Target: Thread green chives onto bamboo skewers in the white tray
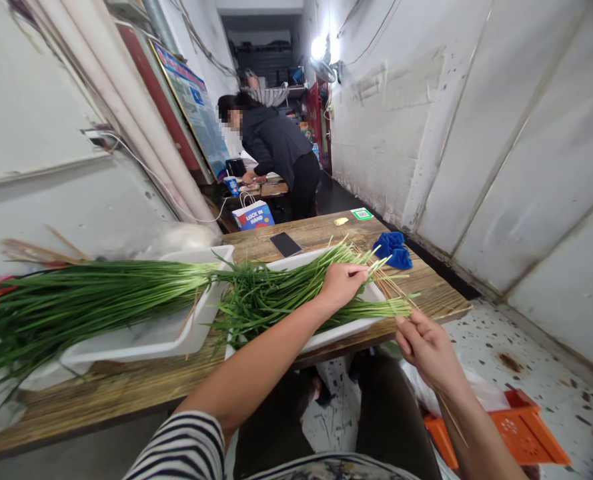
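My left hand (343, 287) reaches over the right white tray (306, 257), its fingers closed on the pale stalk ends of some garlic chives (271, 297). At the table's front edge my right hand (429, 350) is closed, with a thin wooden skewer (451, 417) running out below its palm along the wrist. Its fingertips meet the pale ends of a small bundle of chives (376, 309); the skewer's front end is hidden there. More thin skewers (383, 283) lie on the table beside the right tray.
A left white tray (196, 333) bears a big chive bundle (101, 287). A phone (286, 245), blue cloth (393, 250) and green code card (361, 214) lie on the wooden table (426, 293). Below right stands an orange crate (521, 430). Beyond, a person (281, 143) bends over another table.
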{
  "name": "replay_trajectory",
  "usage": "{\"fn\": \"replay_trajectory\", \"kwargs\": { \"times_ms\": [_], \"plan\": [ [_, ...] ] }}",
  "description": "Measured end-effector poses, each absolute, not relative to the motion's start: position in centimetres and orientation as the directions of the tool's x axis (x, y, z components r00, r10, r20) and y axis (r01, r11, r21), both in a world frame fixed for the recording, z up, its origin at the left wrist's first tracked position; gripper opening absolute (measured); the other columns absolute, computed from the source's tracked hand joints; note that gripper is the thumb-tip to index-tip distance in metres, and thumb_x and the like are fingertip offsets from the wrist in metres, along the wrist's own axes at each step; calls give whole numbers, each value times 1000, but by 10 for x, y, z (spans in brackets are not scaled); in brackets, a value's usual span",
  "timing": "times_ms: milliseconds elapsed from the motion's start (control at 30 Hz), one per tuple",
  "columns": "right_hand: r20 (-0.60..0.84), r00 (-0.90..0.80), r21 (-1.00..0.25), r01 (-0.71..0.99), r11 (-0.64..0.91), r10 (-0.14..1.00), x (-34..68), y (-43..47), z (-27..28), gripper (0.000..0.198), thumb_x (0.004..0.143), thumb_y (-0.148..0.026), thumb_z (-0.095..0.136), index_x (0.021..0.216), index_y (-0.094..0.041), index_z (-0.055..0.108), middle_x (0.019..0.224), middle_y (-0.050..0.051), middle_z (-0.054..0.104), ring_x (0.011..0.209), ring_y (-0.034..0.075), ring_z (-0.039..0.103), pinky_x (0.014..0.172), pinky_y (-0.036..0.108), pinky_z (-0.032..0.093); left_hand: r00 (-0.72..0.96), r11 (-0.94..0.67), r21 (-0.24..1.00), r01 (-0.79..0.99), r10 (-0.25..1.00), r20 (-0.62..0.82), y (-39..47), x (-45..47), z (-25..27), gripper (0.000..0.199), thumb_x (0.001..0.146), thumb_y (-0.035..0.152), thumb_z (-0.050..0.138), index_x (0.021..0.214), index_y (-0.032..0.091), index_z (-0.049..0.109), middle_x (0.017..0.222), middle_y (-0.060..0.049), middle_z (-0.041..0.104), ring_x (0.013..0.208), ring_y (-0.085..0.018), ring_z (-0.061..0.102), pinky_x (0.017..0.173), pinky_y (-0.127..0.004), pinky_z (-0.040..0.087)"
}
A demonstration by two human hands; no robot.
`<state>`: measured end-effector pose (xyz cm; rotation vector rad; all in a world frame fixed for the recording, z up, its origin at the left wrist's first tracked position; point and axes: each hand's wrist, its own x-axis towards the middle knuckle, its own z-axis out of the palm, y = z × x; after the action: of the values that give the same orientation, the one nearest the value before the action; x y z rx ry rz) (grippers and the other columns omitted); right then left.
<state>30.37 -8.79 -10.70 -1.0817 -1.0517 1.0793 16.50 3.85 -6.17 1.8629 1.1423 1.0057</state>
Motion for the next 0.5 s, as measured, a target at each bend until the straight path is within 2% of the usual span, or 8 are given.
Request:
{"fn": "replay_trajectory", "kwargs": {
  "times_ms": [500],
  "plan": [
    [86,147,-983,-151,108,985,304,-89,-107,39,84,-47,61,64,-20,40,42,-9,37,34,3,24,33,16,16,286,-366,849,381,920,269,38,165,-62,22,76,19,61,93,15,74,96,-5,73,88,-16,68,84,-27,52]
  ]
}}
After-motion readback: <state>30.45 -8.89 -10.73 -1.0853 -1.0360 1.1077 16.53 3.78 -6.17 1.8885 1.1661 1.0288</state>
